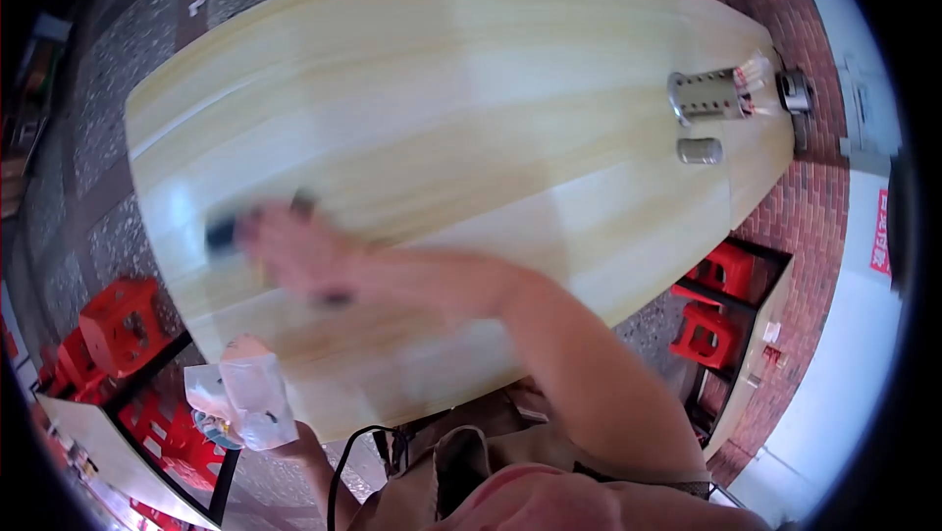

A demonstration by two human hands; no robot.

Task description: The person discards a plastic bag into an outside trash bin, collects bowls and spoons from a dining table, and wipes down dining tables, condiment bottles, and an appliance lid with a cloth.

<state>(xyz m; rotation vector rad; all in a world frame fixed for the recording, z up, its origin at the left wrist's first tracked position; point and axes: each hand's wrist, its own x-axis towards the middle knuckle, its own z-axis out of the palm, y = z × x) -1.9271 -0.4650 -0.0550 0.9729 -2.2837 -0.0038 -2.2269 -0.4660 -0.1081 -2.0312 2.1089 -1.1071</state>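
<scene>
My right hand (299, 248) reaches leftward across the pale wood-patterned table (442, 89) and is smeared by motion. It presses low over the tabletop around a dark, cloth-like item (224, 235); dark bits also show at the edges of the hand. At the table's lower left corner, my left hand (287, 445) grips a whitish, translucent plastic container (257, 398) from below. Something blue-green (214, 428) shows at the container's lower left side. Most of the left fingers are hidden behind it.
A perforated metal holder (708, 96) with white-wrapped utensils lies toward the table's right end, beside a small grey-green canister (700, 150). Red stools (123, 325) stand at left, and more red stools (706, 335) at right. A brick-patterned wall (814, 207) borders the right side.
</scene>
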